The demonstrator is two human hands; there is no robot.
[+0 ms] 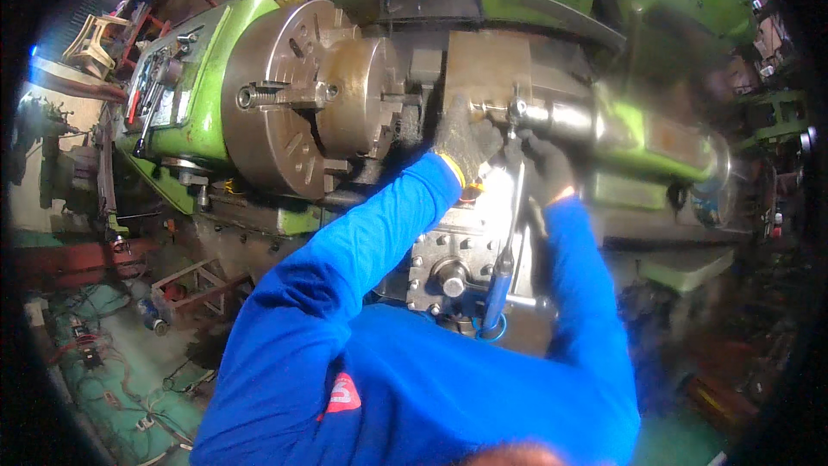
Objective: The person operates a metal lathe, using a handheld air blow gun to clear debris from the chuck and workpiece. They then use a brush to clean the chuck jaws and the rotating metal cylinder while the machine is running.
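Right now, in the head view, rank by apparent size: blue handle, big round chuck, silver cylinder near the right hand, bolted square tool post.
1. Big round chuck
2. Bolted square tool post
3. Silver cylinder and blue handle: too alike to rank

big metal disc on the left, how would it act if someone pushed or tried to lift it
The big metal disc is probably very heavy, being broad, thick metal. Bare and smooth around its rim, it could be slippery to grip. Seated against the green housing, it seems unlikely to tip; a push might turn it, if it isn't locked.
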